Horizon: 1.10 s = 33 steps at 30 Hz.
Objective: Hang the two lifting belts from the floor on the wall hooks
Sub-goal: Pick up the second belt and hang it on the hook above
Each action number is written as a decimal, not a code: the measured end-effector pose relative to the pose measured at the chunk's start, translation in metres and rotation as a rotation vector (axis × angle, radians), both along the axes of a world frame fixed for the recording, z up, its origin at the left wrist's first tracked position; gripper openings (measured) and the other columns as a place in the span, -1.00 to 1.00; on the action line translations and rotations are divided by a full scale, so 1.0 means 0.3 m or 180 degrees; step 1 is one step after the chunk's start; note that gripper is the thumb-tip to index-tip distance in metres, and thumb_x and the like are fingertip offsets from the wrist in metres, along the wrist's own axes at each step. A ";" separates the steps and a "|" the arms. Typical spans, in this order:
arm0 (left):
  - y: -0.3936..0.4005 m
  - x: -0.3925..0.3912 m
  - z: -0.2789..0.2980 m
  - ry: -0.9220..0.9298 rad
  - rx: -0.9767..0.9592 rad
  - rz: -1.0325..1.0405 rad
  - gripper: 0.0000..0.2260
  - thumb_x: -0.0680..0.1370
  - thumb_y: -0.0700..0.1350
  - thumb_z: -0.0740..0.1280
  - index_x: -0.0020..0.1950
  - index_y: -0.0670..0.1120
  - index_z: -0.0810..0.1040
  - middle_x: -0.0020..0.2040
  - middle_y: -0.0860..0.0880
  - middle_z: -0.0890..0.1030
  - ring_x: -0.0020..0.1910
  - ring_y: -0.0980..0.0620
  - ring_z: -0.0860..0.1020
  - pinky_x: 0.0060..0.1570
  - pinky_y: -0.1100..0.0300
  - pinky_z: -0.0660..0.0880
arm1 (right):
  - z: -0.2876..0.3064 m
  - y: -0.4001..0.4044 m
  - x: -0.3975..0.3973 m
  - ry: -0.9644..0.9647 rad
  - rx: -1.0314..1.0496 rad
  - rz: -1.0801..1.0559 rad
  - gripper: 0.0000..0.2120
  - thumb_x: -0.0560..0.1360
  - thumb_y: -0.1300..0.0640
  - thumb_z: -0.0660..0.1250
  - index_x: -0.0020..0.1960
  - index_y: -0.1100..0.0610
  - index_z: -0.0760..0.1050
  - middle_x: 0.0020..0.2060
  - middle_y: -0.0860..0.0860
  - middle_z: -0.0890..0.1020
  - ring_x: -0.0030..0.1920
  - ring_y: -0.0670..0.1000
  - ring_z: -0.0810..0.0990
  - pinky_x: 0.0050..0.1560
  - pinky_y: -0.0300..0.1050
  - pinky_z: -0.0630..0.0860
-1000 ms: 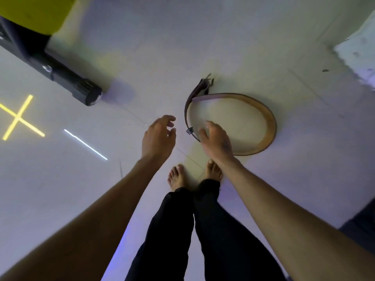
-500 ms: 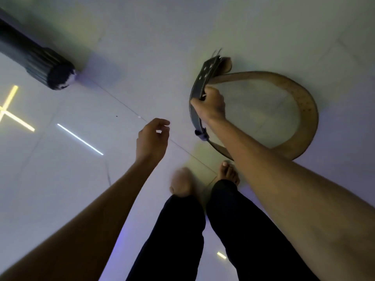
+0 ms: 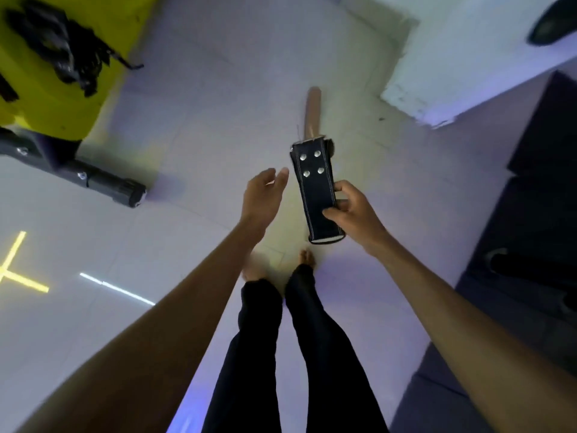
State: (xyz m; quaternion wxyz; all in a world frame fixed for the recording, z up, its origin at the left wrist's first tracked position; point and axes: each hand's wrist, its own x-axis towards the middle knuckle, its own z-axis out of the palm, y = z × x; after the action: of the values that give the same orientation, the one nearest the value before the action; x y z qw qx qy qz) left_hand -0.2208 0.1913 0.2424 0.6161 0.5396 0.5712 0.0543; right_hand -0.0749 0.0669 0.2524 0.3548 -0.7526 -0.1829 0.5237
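- Lifting belt [image 3: 317, 189]: dark strap end with four rivets, lifted off the floor [image 3: 218, 104]; tan remainder trails away beyond it.
- Right hand [image 3: 351, 210]: fingers clamped on the strap's edge.
- Left hand [image 3: 263, 193]: fingers apart, empty, just beside the strap.
- Step, judged: first belt picked up, not yet hung.
- Next: carry it to a wall hook; none in view.

seen from above, looking down at pale floor tiles [image 3: 218, 89]. right hand [image 3: 352, 210] clamped on the lower right edge of a dark lifting belt [image 3: 315, 189], four rivets near its top, tan strap end trailing beyond it over the floor. left hand [image 3: 263, 195] just left of the belt, fingers spread, not touching. bare feet below the belt. yellow equipment [image 3: 53, 89] far left of the belt.
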 end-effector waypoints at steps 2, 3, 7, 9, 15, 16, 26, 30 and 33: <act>-0.005 0.056 0.066 -0.0160 -0.0007 0.0095 -0.57 0.62 0.12 0.31 0.07 -0.30 0.51 0.00 -0.25 0.62 0.01 -0.32 0.50 -0.02 -0.06 0.50 | 0.065 -0.021 0.013 0.0180 0.0106 -0.0090 -0.75 0.50 0.39 0.34 0.10 0.15 0.43 -0.18 0.08 0.70 -0.21 -0.02 0.70 -0.15 -0.09 0.61; -0.001 0.078 0.080 -0.0220 0.0036 0.0137 -0.59 0.61 0.12 0.32 0.04 -0.27 0.49 -0.03 -0.18 0.62 -0.02 -0.25 0.51 -0.06 -0.01 0.50 | 0.092 -0.021 0.013 0.0263 0.0205 -0.0146 -0.78 0.52 0.37 0.34 0.08 0.15 0.42 -0.18 0.09 0.70 -0.20 -0.02 0.71 -0.16 -0.09 0.62; -0.102 0.223 0.345 -0.0617 0.0216 -0.0255 -0.60 0.56 0.21 0.32 -0.10 -0.15 0.47 -0.20 -0.04 0.54 -0.19 -0.02 0.52 -0.12 0.16 0.40 | 0.354 -0.151 0.085 0.0202 0.0799 -0.0582 -0.79 0.53 0.35 0.35 0.06 0.12 0.41 -0.10 0.15 0.71 -0.14 0.07 0.71 -0.09 -0.03 0.64; -0.150 0.289 0.476 -0.0869 0.0147 -0.0337 -0.50 0.53 0.23 0.35 0.23 -0.16 0.56 0.14 -0.10 0.67 0.12 -0.05 0.64 0.11 0.08 0.56 | 0.466 -0.215 0.127 0.0142 0.1053 -0.0664 -0.77 0.53 0.37 0.34 0.09 0.13 0.41 -0.10 0.14 0.71 -0.12 0.06 0.71 -0.06 -0.04 0.64; -0.279 0.447 0.833 -0.1502 0.0402 -0.0545 -0.60 0.59 -0.03 0.42 0.38 -0.14 0.49 0.15 -0.10 0.67 0.05 0.06 0.69 -0.08 0.00 0.70 | 0.721 -0.437 0.274 -0.0007 0.1521 -0.0529 -0.74 0.55 0.40 0.28 0.20 0.22 0.37 -0.02 0.26 0.69 -0.06 0.10 0.70 0.02 -0.06 0.65; -0.301 0.474 0.888 -0.1535 0.0491 -0.0608 -0.65 0.59 -0.03 0.42 0.32 -0.15 0.53 0.10 -0.07 0.68 0.01 0.09 0.69 -0.06 -0.02 0.70 | 0.756 -0.472 0.294 -0.0019 0.1573 -0.0496 -0.74 0.55 0.41 0.28 0.20 0.23 0.37 0.00 0.28 0.69 -0.05 0.11 0.70 0.02 -0.06 0.65; -0.466 0.643 1.379 -0.2184 0.1526 -0.1242 -0.81 0.57 -0.21 0.41 0.12 0.04 0.61 -0.04 -0.05 0.70 -0.09 0.02 0.66 -0.05 0.00 0.68 | 1.131 -0.622 0.407 -0.0318 0.2138 -0.0514 -0.74 0.58 0.34 0.27 0.24 0.18 0.38 0.02 0.21 0.69 -0.07 0.01 0.68 -0.05 -0.19 0.60; -0.507 0.711 1.538 -0.2440 0.1890 -0.1395 -0.79 0.52 -0.27 0.44 0.08 -0.01 0.61 -0.10 -0.08 0.69 -0.12 0.01 0.64 -0.02 -0.07 0.64 | 1.335 -0.603 0.480 -0.0898 0.2487 -0.0994 -0.85 0.59 0.16 0.33 0.15 0.10 0.49 -0.09 0.05 0.69 -0.11 -0.06 0.65 -0.01 -0.11 0.54; -0.531 0.758 1.666 -0.2717 0.1950 -0.1232 -0.82 0.54 -0.34 0.42 0.09 -0.15 0.61 -0.16 -0.04 0.70 -0.23 0.14 0.66 -0.20 0.22 0.59 | 1.516 -0.593 0.548 -0.1222 0.2758 -0.1285 -0.86 0.56 0.11 0.37 0.07 0.15 0.56 -0.10 0.20 0.69 -0.07 0.05 0.64 0.06 0.02 0.56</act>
State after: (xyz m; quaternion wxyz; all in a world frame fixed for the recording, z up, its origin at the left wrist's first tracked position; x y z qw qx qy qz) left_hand 0.0065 0.0319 0.7422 0.6065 0.7191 0.1197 0.3174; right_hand 0.0896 -0.1111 0.7073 0.6880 -0.6395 -0.2961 0.1733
